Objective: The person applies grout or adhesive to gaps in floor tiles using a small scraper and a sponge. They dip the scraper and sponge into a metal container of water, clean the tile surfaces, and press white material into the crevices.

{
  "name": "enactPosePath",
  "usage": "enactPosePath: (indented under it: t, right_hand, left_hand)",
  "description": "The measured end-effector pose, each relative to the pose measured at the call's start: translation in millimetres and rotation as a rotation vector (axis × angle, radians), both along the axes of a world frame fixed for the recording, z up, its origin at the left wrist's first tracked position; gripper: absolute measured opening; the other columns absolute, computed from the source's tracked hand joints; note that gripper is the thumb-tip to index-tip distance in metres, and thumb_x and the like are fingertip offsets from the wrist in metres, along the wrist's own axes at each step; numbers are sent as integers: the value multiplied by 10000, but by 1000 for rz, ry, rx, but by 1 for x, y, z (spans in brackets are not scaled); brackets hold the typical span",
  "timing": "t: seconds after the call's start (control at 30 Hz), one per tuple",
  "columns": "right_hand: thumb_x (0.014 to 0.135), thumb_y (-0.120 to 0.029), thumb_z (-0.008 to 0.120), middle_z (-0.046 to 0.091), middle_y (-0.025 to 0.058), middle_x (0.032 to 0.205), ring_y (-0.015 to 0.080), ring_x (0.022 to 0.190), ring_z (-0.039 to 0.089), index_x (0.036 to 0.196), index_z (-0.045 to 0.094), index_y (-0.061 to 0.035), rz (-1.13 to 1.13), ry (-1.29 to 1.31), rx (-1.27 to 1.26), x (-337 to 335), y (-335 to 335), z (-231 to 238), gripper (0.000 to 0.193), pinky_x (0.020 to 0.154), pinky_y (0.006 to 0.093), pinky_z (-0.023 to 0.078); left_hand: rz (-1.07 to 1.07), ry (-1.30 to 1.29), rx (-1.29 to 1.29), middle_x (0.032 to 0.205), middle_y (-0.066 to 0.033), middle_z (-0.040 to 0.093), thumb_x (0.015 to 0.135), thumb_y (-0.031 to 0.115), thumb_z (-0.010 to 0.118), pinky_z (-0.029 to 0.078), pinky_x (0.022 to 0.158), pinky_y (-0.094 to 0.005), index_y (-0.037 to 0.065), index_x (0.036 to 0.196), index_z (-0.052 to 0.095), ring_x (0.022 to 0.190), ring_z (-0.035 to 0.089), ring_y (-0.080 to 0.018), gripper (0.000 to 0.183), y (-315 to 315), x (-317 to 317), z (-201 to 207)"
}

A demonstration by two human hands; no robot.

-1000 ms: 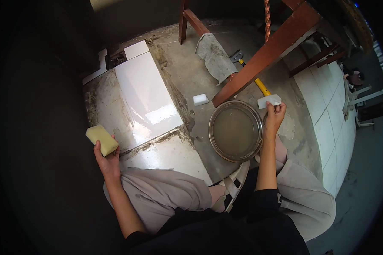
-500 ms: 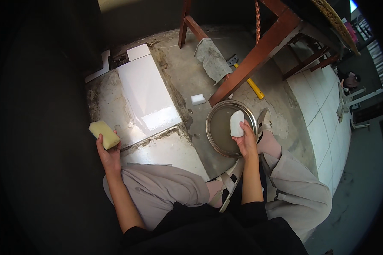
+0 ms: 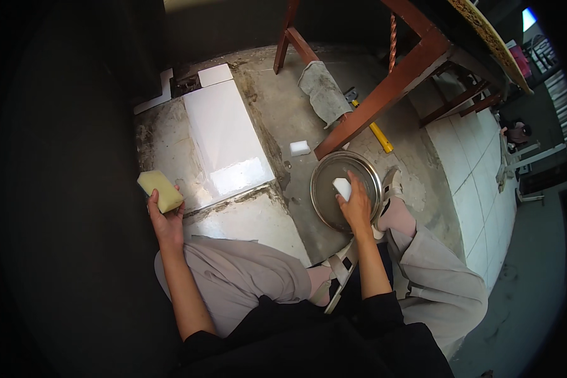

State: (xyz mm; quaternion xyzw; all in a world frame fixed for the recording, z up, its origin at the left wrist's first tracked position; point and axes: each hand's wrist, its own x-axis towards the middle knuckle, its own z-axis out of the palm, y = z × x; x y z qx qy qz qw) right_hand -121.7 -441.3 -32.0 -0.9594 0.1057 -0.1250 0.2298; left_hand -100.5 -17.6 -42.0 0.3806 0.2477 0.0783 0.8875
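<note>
A yellow sponge (image 3: 162, 190) is held up in my left hand (image 3: 169, 228), its fingers closed round the lower edge, left of the tiled patch. My right hand (image 3: 358, 205) grips a white sponge block (image 3: 343, 188) over the round metal basin (image 3: 314, 198). Greyish water (image 3: 326, 173) seems to lie in the basin. The palm hides part of the white block. A smaller white block (image 3: 300, 148) rests on the concrete just beyond the basin's left side. Glossy white tiles (image 3: 223, 126) cover the floor ahead, with dirty edges and a smeared older tile alongside.
A red-brown metal frame (image 3: 384, 94) stands past the basin, a grey rag (image 3: 324, 93) draped over its low bar. Beside its leg lies a hammer with a yellow handle (image 3: 382, 137). My sandalled feet flank the basin. Far right, a person (image 3: 518, 132) is near white rails.
My right hand has turned over, from holding the white block palm-up to reaching palm-down over the basin with it. The left hand keeps its grip on the yellow sponge.
</note>
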Motion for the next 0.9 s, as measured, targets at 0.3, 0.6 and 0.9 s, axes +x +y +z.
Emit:
enactPosePath:
  t: [0.3, 0.6, 0.9]
  right_hand:
    - [694, -34, 724, 576, 110, 1091, 311, 1032, 563, 1258, 568, -167, 82, 163, -250, -2, 3, 7, 599, 885, 406, 475]
    - [682, -30, 739, 609, 121, 1094, 298, 1017, 580, 1274, 539, -146, 94, 99, -127, 4, -20, -10, 636, 892, 379, 472]
    - [711, -4, 740, 602, 51, 1105, 136, 948, 592, 1177, 494, -62, 179, 292, 1294, 4, -26, 21, 530, 767, 266, 495]
  left_hand:
    - [22, -3, -3, 1100, -126, 609, 840, 421, 617, 454, 822, -307, 104, 1260, 437, 1001, 574, -185, 556, -4, -1, 6]
    - [23, -7, -3, 1091, -127, 610, 840, 414, 621, 456, 824, -313, 92, 1254, 441, 1012, 578, -191, 554, -7, 2, 9]
    - [27, -10, 1, 1089, -126, 610, 840, 419, 624, 458, 817, -305, 88, 1249, 442, 1026, 572, -188, 557, -2, -1, 7]
